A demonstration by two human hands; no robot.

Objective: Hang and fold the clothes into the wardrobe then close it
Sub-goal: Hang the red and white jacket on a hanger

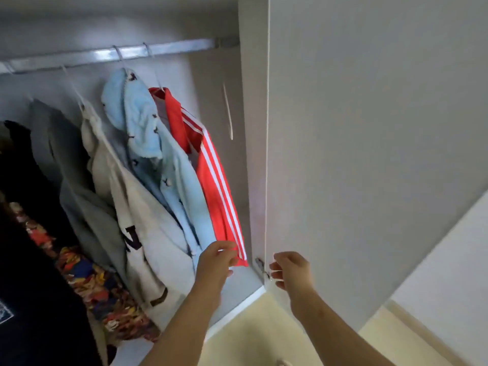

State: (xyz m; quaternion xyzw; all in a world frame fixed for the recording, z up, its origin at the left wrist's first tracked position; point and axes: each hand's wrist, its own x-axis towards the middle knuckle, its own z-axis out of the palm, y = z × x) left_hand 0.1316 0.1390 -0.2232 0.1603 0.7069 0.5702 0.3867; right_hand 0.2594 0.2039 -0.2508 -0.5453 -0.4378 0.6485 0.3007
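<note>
**Hem check on the last hanger before the door swings**

Clothes fill the wardrobe under the rail [105, 55]. Farthest left of the red jacket [216, 196] hangs a dark garment [21, 159], then a grey one [68, 165], a cream jacket [132, 207] with a dark letter on it, and a pale blue fleece [148, 143] pressed right against the red jacket's left side. Below and left of the red jacket, a patterned cloth [87, 276] lies heaped on the wardrobe floor.

The red jacket is already on its hanger, the last piece on the rail, and it slants down with its white stripes running to the hem. The cloth looks thin, smooth and light, likely a little slippery, so it should slide on the hanger if tugged. The hem or the shoulder seam is the safe place to hold it.

The left hand [215, 260] is at that hem; its fingers [229, 249] curl over the edge and seem to pinch it, though blur makes the hold uncertain.

Right of the red jacket, past the wardrobe's side panel and a small hinge [260, 265], the right hand [290, 270] hovers with loosely bent fingers grasping nothing, their tips just beside the edge of the open door [369, 128]. The door is a plain pale panel, stiff and likely easy to swing.

Below the red jacket lies a pale yellow floor [264, 326]; far right of it, a white wall [449, 260].
</note>
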